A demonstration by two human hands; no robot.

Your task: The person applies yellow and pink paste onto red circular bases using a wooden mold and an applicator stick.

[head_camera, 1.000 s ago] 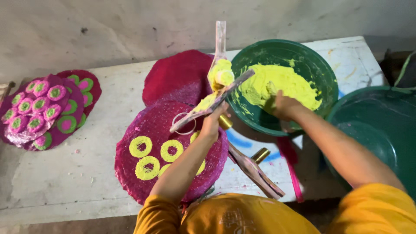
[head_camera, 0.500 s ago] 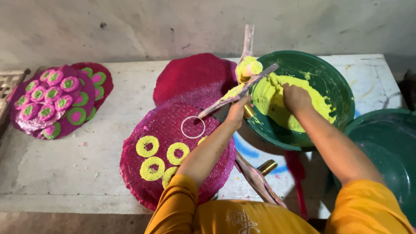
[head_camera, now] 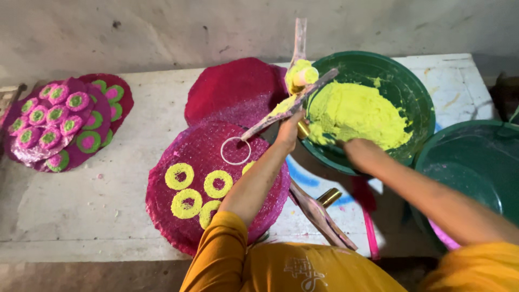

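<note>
We have the left hand wrapped around the stick handle of a ring tool, gripping it firmly at the near edge of the green bowl. The tool's white ring hangs just over the near pink mat, and yellow paste clings to the far end of the stick. Our right hand sits at the bowl's near rim, touching the yellow paste; we cannot tell whether its fingers are curled or spread, since the paste and wrist hide them. The paste fills most of the bowl, heaped toward the middle.

On the mat below the ring we see four yellow rings laid close together on its left half, with our left forearm crossing its right half. Behind it lies a second pink mat, bare of rings. A wooden press lies near us, beside the mat. Right of the bowl stands a second, darker green tub. Far left on the table, a stack of mats carries pink-and-green rings.
</note>
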